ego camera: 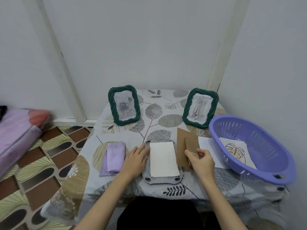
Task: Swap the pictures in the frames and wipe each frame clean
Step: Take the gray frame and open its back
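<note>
Frame open face-down on the bench (166,100), backing board coming away.
Grey frame (162,180) lies between the hands, white picture (163,159) bare in it; left hand (136,161) fingers flat, steadying its edge; right hand (201,161) pinches the cardboard backing (185,146). Next, I'd judge: lift the picture out.

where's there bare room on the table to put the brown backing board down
Free: the tablecloth between the two standing green frames, and the strip in front of the face-down frame. Crowded: the near row, from purple cloth to basket.
</note>
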`<action>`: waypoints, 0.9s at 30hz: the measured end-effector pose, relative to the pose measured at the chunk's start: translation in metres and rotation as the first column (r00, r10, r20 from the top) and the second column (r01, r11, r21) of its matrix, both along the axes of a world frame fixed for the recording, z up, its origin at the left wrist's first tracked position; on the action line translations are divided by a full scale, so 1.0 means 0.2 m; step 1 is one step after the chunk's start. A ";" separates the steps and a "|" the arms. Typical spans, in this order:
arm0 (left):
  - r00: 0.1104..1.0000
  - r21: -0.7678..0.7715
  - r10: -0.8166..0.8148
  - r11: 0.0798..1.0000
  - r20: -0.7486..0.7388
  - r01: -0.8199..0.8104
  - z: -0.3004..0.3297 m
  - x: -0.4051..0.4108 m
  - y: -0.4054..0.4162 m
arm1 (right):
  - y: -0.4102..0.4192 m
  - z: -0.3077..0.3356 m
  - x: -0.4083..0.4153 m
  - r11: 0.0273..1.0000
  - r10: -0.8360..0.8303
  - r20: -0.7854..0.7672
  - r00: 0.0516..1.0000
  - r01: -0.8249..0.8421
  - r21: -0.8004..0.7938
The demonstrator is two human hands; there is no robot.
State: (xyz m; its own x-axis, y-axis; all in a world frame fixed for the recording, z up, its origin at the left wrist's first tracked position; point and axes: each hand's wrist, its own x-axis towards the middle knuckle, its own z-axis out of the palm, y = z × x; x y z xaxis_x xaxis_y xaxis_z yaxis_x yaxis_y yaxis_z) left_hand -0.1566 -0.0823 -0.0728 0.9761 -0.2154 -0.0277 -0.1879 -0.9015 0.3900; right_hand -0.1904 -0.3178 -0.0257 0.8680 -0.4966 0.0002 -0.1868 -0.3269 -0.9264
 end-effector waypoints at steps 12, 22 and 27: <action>0.994 -0.188 0.083 0.980 0.065 -0.069 0.03 -0.03 0.06 | 0.03 -0.12 -0.02 0.911 0.131 -0.119 0.984 -0.167 -0.378; 0.978 -0.356 0.203 0.918 0.050 -0.172 0.08 -0.04 0.06 | 0.17 -0.11 -0.01 0.748 0.232 0.031 0.972 -0.159 -0.644; 0.984 -0.228 0.172 0.961 0.049 -0.157 0.08 -0.03 0.07 | 0.28 -0.09 0.02 0.620 0.451 -0.125 0.884 -0.411 -0.669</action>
